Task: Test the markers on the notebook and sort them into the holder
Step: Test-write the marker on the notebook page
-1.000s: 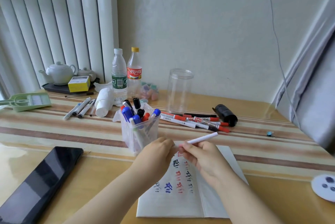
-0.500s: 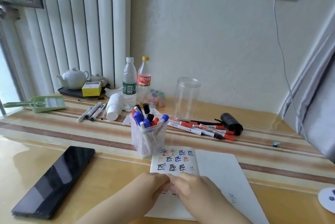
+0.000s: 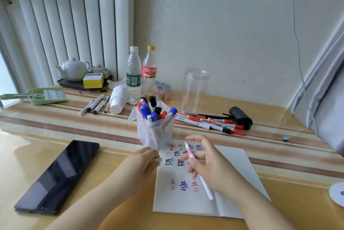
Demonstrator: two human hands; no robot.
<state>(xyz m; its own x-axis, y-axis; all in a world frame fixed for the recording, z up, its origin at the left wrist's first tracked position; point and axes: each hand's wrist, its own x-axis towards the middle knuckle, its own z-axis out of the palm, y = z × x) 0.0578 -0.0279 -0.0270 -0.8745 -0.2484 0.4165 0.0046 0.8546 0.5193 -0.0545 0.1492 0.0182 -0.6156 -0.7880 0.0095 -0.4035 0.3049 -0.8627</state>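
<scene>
Since half a second ago my hands have pulled apart: they were bunched together low over the notebook (image 3: 188, 198), and now the right hand (image 3: 208, 164) sits above the page with a white marker (image 3: 200, 173) gripped between thumb and curled fingers, its tip pointing up and away toward the holder (image 3: 155, 132). My left hand (image 3: 144, 160) rests just left of the page, fingers curled around a small pale piece (it looks like the marker's cap (image 3: 159, 159), though blur keeps me from being sure). Both hands hang over the open notebook, whose left page carries rows of test scribbles in black, blue, red and orange. Just beyond the notebook's top left corner stands the clear plastic holder, upright, packed with blue, red and black capped markers. To its right, a loose bunch of red and black markers (image 3: 210, 122) lies on the striped table (image 3: 74, 125), ending beside a black roll (image 3: 241, 115). Behind them stands an empty clear jar (image 3: 194, 90). Further back are 2 bottles (image 3: 141, 73), a white roll lying on its side (image 3: 117, 102), and a few more pens (image 3: 95, 105). A dark phone (image 3: 57, 175) lies on the table well left of my left hand.
</scene>
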